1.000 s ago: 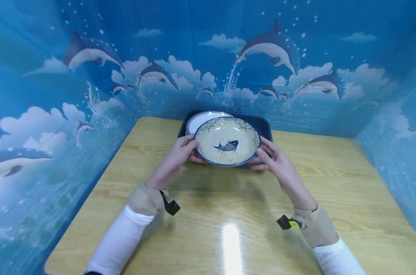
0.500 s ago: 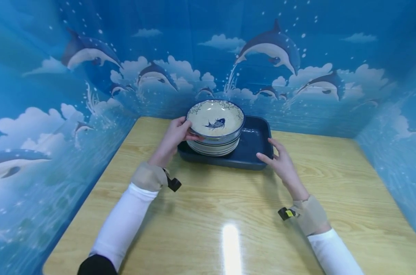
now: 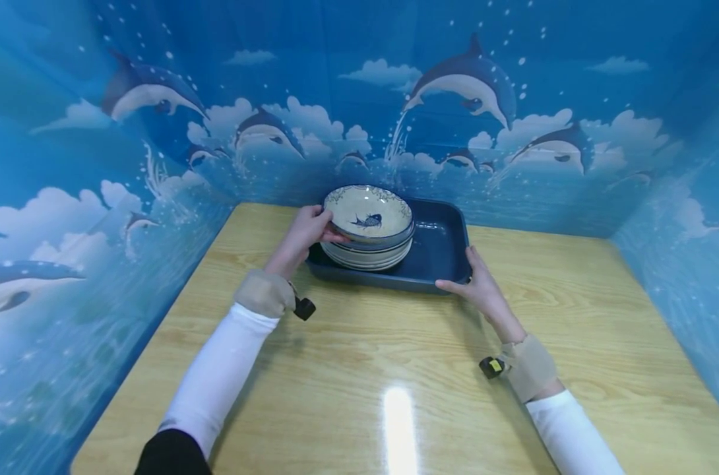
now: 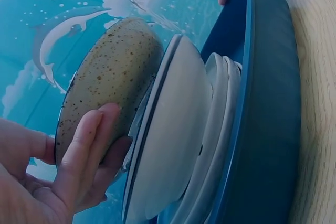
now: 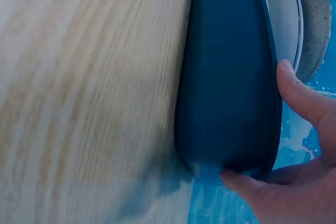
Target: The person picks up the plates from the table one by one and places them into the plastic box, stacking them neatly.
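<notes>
A shallow bowl (image 3: 368,211) with a blue fish inside and a speckled underside sits above the left part of a stack of plates (image 3: 368,256). My left hand (image 3: 309,232) holds its left edge, thumb on the rim and fingers underneath. In the left wrist view the bowl (image 4: 107,80) is tilted, and a gap shows between it and the plate below on the side near my fingers. The stack stands in a dark blue rectangular tray (image 3: 439,244). At the tray's front right corner, my right hand (image 3: 478,280) touches it with thumb and fingers spread around the outside.
The tray stands at the back of a wooden table (image 3: 395,356), close to a blue dolphin-print backdrop (image 3: 336,99). More of that print rises on the left and right. Inside the tray, bare floor shows right of the stack.
Both hands held the bowl in front of the tray; it has moved left over the stack and lower. My right hand has let go of it and moved to the tray's front right corner.
</notes>
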Tool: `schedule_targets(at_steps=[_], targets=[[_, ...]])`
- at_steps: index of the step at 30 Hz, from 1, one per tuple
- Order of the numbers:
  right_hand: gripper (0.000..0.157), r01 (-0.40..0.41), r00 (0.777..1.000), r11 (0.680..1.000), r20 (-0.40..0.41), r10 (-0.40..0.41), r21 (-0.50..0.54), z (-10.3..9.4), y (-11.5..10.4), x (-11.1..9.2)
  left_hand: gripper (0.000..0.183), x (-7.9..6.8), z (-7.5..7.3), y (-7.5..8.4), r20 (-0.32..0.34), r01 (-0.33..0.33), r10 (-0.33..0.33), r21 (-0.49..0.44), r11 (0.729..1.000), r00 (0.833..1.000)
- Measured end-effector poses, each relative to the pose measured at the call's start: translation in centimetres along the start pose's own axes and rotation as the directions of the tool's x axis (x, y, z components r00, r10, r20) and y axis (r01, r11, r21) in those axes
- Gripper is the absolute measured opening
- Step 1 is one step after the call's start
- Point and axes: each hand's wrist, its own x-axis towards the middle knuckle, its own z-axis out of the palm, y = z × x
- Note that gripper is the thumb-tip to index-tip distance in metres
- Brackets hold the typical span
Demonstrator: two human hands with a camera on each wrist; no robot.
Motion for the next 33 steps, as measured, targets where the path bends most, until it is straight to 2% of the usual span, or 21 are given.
schedule_targets(at_steps=[8, 24, 33], targets=[[0.111, -0.017, 1.0, 0.999, 0.009, 0.017, 0.034, 0.0, 0.0, 0.0, 0.035, 0.5, 0.0, -0.5, 0.009, 0.007, -0.008, 0.052, 0.999, 1.0], [0.112, -0.023, 1.0, 0.999, -0.003, 0.024, 0.046, 0.2, 0.2, -0.1, 0.037, 1.1, -0.4, -0.9, 0.029, -0.003, 0.002, 0.058, 0.998, 1.0], [0.112, -0.027, 1.0, 0.998, 0.005, 0.027, 0.058, 0.2, 0.2, -0.1, 0.049, 1.2, -0.5, -0.6, 0.043, 0.038, -0.042, 0.098, 0.994, 0.998]])
